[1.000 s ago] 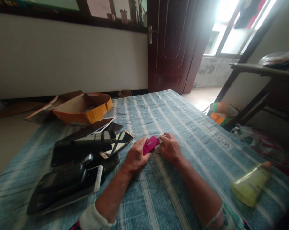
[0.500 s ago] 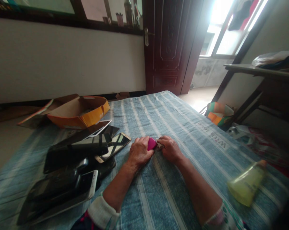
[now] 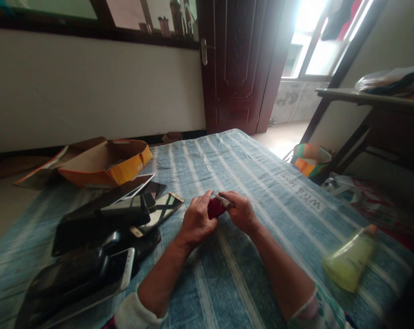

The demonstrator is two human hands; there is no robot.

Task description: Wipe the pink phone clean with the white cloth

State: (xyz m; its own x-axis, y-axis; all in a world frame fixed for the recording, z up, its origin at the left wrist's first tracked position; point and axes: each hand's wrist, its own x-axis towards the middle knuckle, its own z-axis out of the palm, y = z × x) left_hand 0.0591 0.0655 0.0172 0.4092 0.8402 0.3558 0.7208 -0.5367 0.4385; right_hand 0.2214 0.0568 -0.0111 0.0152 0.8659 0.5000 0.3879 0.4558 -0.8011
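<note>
My left hand (image 3: 196, 222) grips a small pink phone (image 3: 215, 208) and holds it tilted just above the blue striped cloth (image 3: 227, 269). My right hand (image 3: 240, 213) is closed on a small white wipe (image 3: 223, 200) and presses it against the phone's upper end. Both hands meet in the middle of the cloth. Most of the phone is hidden behind my fingers.
A pile of several dark and white phones (image 3: 100, 228) lies on the cloth to the left. An open orange cardboard box (image 3: 104, 164) sits behind the pile. A yellow-green bottle (image 3: 349, 260) lies at the right. A dark door (image 3: 234, 64) and a wooden bench (image 3: 374, 109) stand beyond.
The pink phone has been lifted and turned on edge between my hands, so less of it shows. My left fingers have closed round it more. The view has shifted slightly.
</note>
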